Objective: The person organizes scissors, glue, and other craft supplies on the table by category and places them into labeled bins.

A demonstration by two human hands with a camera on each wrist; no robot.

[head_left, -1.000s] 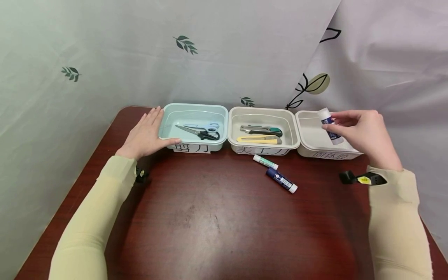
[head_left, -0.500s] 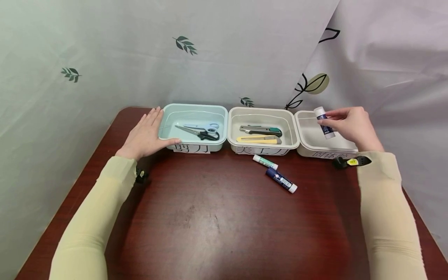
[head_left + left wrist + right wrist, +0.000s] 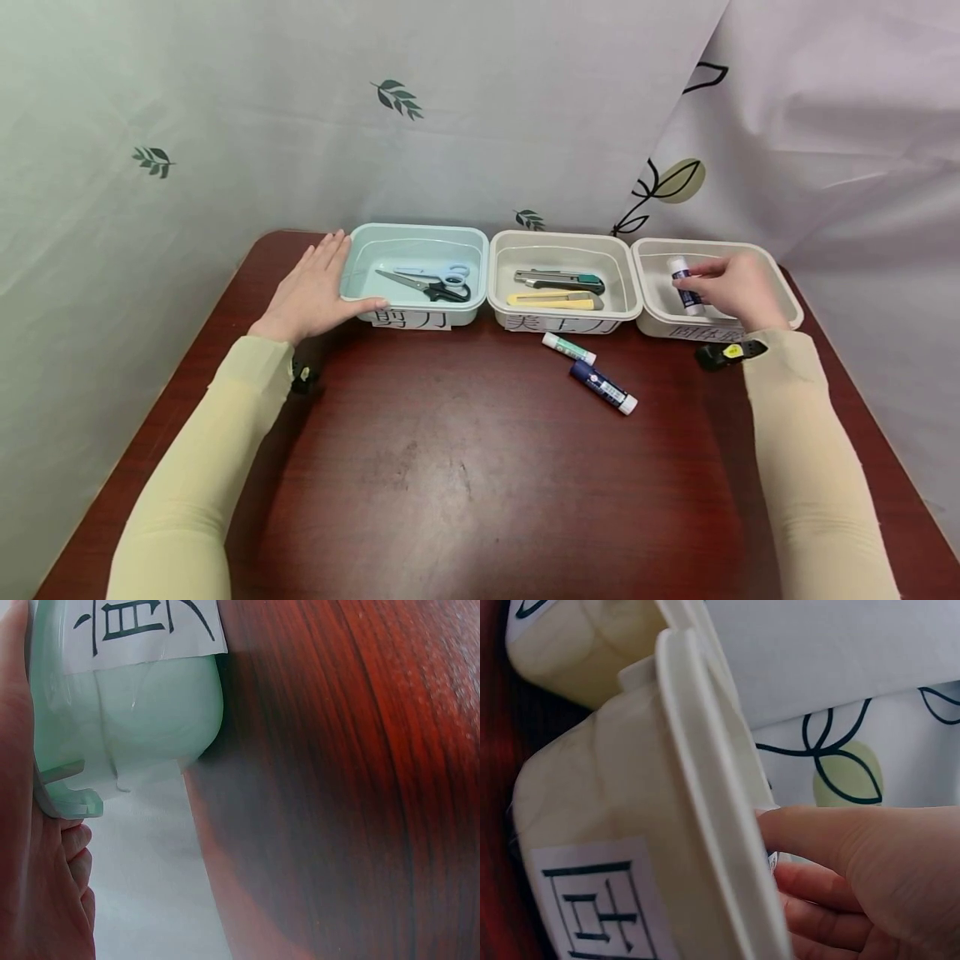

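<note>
Between thumb and fingers my right hand [image 3: 738,287] pinches a blue glue stick with a white cap [image 3: 684,287], tilted, inside the right-hand beige bin [image 3: 787,304]. In the right wrist view the bin's wall [image 3: 615,795] hides most of that glue stick. My left hand [image 3: 311,292] rests with straight fingers along the left side and front corner of the pale blue bin [image 3: 420,233]. Black-handled scissors [image 3: 435,288] and light blue scissors [image 3: 450,273] lie in that bin. On the table are a green-and-white glue stick [image 3: 570,347] and a dark blue one [image 3: 603,387].
The middle beige bin [image 3: 562,242] stands between the other two and holds a yellow box cutter [image 3: 551,299] and dark green-and-black cutters [image 3: 562,280]. All the bins line the back of the red-brown table [image 3: 450,467], before a patterned curtain [image 3: 480,108]. Paper labels [image 3: 411,318] mark their fronts.
My right hand has moved left and down, carrying the glue stick from above the right bin to inside it. The left hand has stayed in place.
</note>
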